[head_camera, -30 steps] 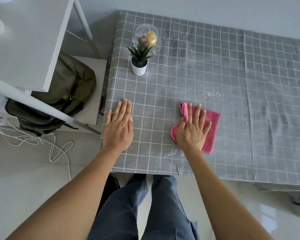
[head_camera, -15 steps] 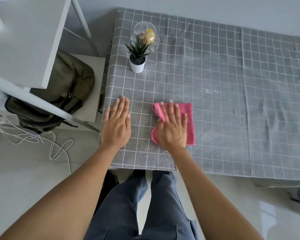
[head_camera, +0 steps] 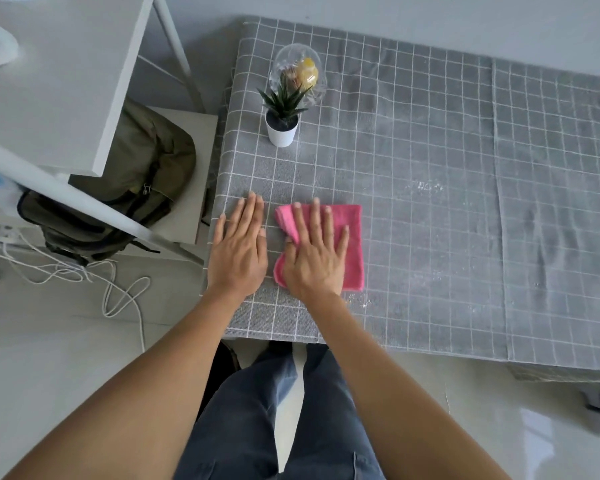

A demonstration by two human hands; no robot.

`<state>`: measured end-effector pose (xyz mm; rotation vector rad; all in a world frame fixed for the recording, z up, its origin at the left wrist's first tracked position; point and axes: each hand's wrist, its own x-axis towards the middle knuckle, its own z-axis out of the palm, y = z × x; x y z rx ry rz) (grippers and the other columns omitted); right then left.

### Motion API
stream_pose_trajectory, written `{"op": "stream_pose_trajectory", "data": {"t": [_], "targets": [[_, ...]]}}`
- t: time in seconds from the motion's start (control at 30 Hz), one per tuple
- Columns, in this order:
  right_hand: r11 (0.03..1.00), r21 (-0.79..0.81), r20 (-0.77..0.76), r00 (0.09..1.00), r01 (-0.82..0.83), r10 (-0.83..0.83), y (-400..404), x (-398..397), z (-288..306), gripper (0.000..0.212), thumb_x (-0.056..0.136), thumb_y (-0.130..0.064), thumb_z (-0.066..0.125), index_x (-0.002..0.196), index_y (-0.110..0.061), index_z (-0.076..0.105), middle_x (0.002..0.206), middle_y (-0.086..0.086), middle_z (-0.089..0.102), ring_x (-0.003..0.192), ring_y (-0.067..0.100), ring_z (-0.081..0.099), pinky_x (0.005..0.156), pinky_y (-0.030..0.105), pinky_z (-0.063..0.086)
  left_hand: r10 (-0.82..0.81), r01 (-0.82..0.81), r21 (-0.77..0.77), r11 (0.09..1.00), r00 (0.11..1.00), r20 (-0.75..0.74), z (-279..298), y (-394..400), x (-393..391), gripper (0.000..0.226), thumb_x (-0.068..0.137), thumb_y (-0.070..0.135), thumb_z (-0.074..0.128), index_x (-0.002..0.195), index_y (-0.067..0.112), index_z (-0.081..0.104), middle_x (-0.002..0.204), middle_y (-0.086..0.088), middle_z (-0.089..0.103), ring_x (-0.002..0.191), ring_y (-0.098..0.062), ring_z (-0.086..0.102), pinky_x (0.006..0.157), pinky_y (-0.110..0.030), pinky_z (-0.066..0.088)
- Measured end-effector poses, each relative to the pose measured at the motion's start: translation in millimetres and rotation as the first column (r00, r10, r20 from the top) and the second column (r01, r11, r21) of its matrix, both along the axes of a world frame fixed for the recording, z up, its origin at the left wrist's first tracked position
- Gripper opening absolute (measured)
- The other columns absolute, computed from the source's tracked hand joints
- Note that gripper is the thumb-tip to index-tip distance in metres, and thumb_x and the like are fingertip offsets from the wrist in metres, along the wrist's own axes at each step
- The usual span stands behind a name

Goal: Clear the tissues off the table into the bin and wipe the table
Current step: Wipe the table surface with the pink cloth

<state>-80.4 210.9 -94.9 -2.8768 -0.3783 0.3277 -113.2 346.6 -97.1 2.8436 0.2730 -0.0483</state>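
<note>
A pink cloth [head_camera: 352, 237] lies on the table [head_camera: 430, 220], which is covered with a grey checked tablecloth. My right hand [head_camera: 314, 258] presses flat on the cloth, fingers spread, near the table's front left corner. Right beside it on the left, my left hand [head_camera: 238, 251] rests flat on the tablecloth with nothing in it. Wet or dusty smears show on the tablecloth at mid table [head_camera: 426, 185] and by the cloth's lower right corner. No tissues and no bin are in view.
A small plant in a white pot [head_camera: 282, 128] stands at the table's back left, with a clear glass dome [head_camera: 298, 76] behind it. A white shelf unit [head_camera: 49, 81], an olive backpack [head_camera: 132, 188] and loose white cables [head_camera: 111, 289] are to the left on the floor.
My right hand has slid the pink cloth leftward across the table, from mid front to right beside my left hand. The left hand has stayed in place.
</note>
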Motion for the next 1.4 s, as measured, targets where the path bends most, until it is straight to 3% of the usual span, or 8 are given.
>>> {"op": "stream_pose_trajectory", "data": {"t": [0.2, 0.3, 0.4, 0.63, 0.8, 1.0, 1.2, 1.4], "targets": [[0.948, -0.031, 0.058, 0.947, -0.315, 0.317, -50, 12, 1, 0.057, 0.098, -0.041, 0.009, 0.153, -0.032, -0.004, 0.161, -0.004, -0.008, 0.147, 0.015, -0.012, 0.119, 0.047, -0.007, -0.006, 0.006, -0.003, 1.000, 1.000, -0.014, 0, 1, 0, 0.055, 0.101, 0.031, 0.012, 0.154, 0.018, 0.005, 0.162, 0.003, 0.004, 0.149, -0.011, 0.001, 0.122, -0.039, 0.005], [0.981, -0.016, 0.051, 0.980, -0.194, 0.194, -77, 25, 3, 0.056, 0.097, -0.039, 0.007, 0.151, -0.033, -0.011, 0.161, -0.004, -0.010, 0.147, 0.016, -0.013, 0.119, 0.047, -0.006, 0.002, -0.002, 0.004, 1.000, 1.000, -0.019, 0, 1, 0, 0.055, 0.101, 0.030, 0.011, 0.154, 0.018, 0.004, 0.162, 0.003, 0.004, 0.149, -0.011, 0.000, 0.122, -0.040, 0.006], [0.999, 0.003, 0.039, 0.998, -0.041, 0.041, -90, 30, 5, 0.058, 0.096, -0.038, 0.010, 0.152, -0.035, -0.004, 0.160, -0.005, -0.006, 0.147, 0.015, -0.010, 0.120, 0.048, -0.004, 0.007, -0.007, 0.002, 1.000, 1.000, -0.018, 1, 0, 0, 0.055, 0.101, 0.030, 0.010, 0.154, 0.018, 0.004, 0.162, 0.003, 0.003, 0.149, -0.011, 0.000, 0.122, -0.040, 0.006], [0.969, -0.025, 0.012, 0.970, 0.245, -0.244, -52, 17, 1, 0.062, 0.096, -0.037, 0.018, 0.150, -0.035, -0.012, 0.160, -0.003, -0.014, 0.147, 0.017, -0.015, 0.117, 0.051, -0.011, 0.013, -0.013, -0.004, 1.000, 1.000, -0.008, 0, 0, 1, 0.056, 0.100, 0.031, 0.008, 0.154, 0.017, 0.004, 0.162, 0.003, 0.002, 0.149, -0.011, -0.001, 0.122, -0.039, 0.007], [0.999, -0.048, 0.008, 1.000, 0.002, -0.002, -11, 5, 1, 0.060, 0.096, -0.041, 0.008, 0.149, -0.034, -0.019, 0.159, 0.000, -0.020, 0.145, 0.021, -0.020, 0.116, 0.053, -0.012, 0.009, -0.009, 0.010, 1.000, 1.000, -0.013, 0, -1, 1, 0.057, 0.099, 0.032, 0.009, 0.154, 0.017, 0.006, 0.162, 0.002, 0.003, 0.149, -0.011, 0.000, 0.122, -0.040, 0.008], [0.980, 0.030, 0.033, 0.980, -0.196, 0.195, -25, 8, 4, 0.057, 0.097, -0.040, 0.008, 0.152, -0.034, -0.004, 0.161, -0.005, -0.006, 0.148, 0.016, -0.010, 0.119, 0.047, -0.008, -0.003, 0.003, -0.011, 1.000, 1.000, -0.015, 1, 0, 1, 0.055, 0.101, 0.032, 0.011, 0.154, 0.017, 0.007, 0.162, 0.002, 0.004, 0.149, -0.011, 0.000, 0.122, -0.040, 0.006], [0.997, -0.015, 0.019, 0.997, 0.079, -0.079, -98, 38, 3, 0.056, 0.097, -0.038, 0.010, 0.146, -0.038, -0.018, 0.160, -0.003, -0.011, 0.147, 0.016, -0.012, 0.119, 0.049, -0.008, 0.016, -0.017, -0.020, 1.000, 0.999, -0.029, 0, 0, 1, 0.053, 0.104, 0.028, 0.015, 0.154, 0.019, 0.001, 0.162, 0.004, -0.001, 0.149, -0.011, -0.004, 0.122, -0.040, 0.004], [0.970, -0.065, 0.024, 0.973, 0.233, -0.232, -68, 31, 0, 0.060, 0.096, -0.042, 0.011, 0.150, -0.035, -0.013, 0.160, -0.003, -0.016, 0.146, 0.018, -0.016, 0.116, 0.048, -0.015, 0.019, -0.019, -0.001, 1.000, 1.000, -0.020, 0, 0, 0, 0.053, 0.103, 0.029, 0.014, 0.154, 0.018, 0.001, 0.162, 0.003, -0.002, 0.149, -0.012, -0.004, 0.122, -0.041, 0.007]]}}
